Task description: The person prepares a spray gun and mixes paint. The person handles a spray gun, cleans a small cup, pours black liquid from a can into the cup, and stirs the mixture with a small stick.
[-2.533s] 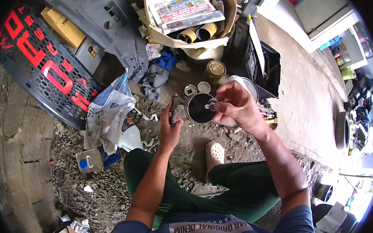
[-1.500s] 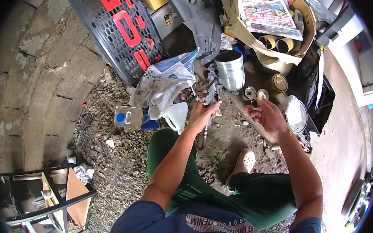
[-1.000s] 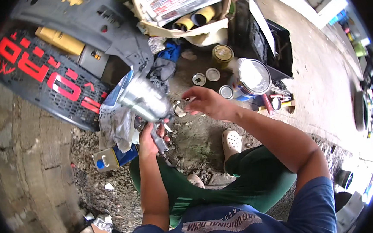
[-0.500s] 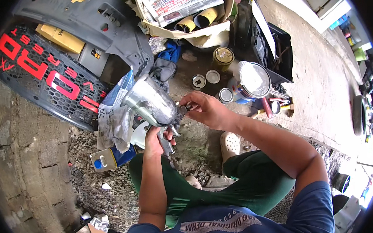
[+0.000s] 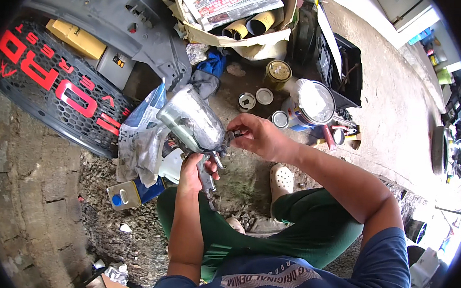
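My left hand (image 5: 189,177) is wrapped round the metal handle of a spray gun (image 5: 206,176), which is tilted in front of my knees. A clear, cloudy cup (image 5: 189,118) sits on top of the gun, leaning up to the left. With bent fingertips, my right hand (image 5: 262,138) pinches a small dark fitting (image 5: 235,134) at the gun's front end. Fingers partly cover that fitting, and whether it is still joined to the gun I cannot tell. Just left of the cup hang crumpled plastic bags (image 5: 143,151).
A black grille (image 5: 46,101) with red letters and a grey bumper panel (image 5: 111,15) lie at the left. Ahead stand a cardboard box (image 5: 237,42) of newspaper, an open tin (image 5: 278,71), a paint pail (image 5: 314,104) and a black toolbox (image 5: 353,72). A blue-capped jug (image 5: 123,196) lies near my left knee.
The whole view has shifted slightly. My left hand keeps its hold on the spray gun, and my right fingers stay at its front end, slightly further from the cup.
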{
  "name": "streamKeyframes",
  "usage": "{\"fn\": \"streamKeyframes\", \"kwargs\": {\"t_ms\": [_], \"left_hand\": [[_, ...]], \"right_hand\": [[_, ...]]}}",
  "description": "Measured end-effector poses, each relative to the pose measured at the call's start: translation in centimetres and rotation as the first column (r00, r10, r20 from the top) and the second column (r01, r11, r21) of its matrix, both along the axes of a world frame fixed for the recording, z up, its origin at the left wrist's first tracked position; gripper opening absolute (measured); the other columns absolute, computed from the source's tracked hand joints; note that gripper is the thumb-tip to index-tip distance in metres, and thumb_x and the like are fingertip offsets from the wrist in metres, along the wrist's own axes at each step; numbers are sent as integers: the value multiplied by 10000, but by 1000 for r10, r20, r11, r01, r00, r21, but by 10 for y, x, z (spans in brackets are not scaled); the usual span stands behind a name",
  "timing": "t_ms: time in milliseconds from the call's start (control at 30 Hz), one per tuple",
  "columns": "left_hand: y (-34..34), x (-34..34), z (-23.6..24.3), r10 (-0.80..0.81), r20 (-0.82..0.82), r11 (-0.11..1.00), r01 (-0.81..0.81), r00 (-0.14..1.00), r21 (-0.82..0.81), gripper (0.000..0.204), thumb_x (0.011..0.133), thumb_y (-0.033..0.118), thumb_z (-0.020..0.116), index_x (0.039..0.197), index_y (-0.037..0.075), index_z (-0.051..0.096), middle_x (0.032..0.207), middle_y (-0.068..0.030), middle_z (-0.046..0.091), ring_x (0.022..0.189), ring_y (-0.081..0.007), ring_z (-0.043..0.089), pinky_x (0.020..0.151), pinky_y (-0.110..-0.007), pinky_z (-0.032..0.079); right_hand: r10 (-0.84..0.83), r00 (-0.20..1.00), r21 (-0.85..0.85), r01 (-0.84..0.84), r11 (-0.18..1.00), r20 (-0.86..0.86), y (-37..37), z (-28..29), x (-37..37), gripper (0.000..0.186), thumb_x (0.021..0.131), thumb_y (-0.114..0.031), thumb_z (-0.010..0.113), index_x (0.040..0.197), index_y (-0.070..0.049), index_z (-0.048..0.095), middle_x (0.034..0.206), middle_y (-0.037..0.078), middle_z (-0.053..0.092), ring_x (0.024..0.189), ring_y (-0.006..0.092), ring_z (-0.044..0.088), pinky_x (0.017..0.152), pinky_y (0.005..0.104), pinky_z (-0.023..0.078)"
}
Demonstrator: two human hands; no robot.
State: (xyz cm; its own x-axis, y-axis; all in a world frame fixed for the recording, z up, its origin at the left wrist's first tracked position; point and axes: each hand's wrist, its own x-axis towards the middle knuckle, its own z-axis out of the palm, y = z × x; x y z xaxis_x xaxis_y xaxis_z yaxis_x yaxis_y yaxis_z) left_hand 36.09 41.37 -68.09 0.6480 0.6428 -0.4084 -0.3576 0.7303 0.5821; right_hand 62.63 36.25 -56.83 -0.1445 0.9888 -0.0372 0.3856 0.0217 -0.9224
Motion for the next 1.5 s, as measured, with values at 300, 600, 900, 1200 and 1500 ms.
{"fn": "streamKeyframes", "kwargs": {"t_ms": [300,600,900,1200,1500], "left_hand": [[-3,2,11,0,10,999,-1,1000,46,507,962,371,668,1269,-22,574,865,-142,643,735,-235,658,503,-432,613],[0,5,8,-3,75,998,-2,997,61,601,987,418,636,1345,-53,529,1160,-243,684,710,-180,643,502,-387,623],[3,1,4,-50,83,998,48,995,32,561,992,444,633,1314,-11,573,1209,-237,689,740,-180,675,508,-380,621],[2,4,13,-47,78,998,44,996,40,599,973,430,652,1299,-66,571,1153,-221,701,732,-190,681,494,-382,609],[0,3,10,-53,91,998,54,994,-11,526,974,373,641,1251,-72,597,1121,-236,710,709,-207,674,487,-392,606]], "right_hand": [[-157,940,-471,-5,882,-304,5,20,-4,308,1067,-265,613,1240,-12,576,955,58,658,826,150,658,771,315,544],[45,997,-10,-45,999,61,2,8,2,413,934,-141,762,1294,-26,594,1129,107,588,978,185,642,849,336,555],[33,994,65,-40,997,103,1,4,0,442,902,-132,784,1300,-37,614,1183,116,610,1012,224,662,878,347,578],[48,982,131,-73,989,185,2,11,0,414,916,-177,772,1238,36,621,1115,170,631,910,289,679,815,384,564],[40,987,17,-43,999,156,2,4,1,444,967,-355,722,1185,24,647,915,150,659,797,244,670,731,360,538]]}}
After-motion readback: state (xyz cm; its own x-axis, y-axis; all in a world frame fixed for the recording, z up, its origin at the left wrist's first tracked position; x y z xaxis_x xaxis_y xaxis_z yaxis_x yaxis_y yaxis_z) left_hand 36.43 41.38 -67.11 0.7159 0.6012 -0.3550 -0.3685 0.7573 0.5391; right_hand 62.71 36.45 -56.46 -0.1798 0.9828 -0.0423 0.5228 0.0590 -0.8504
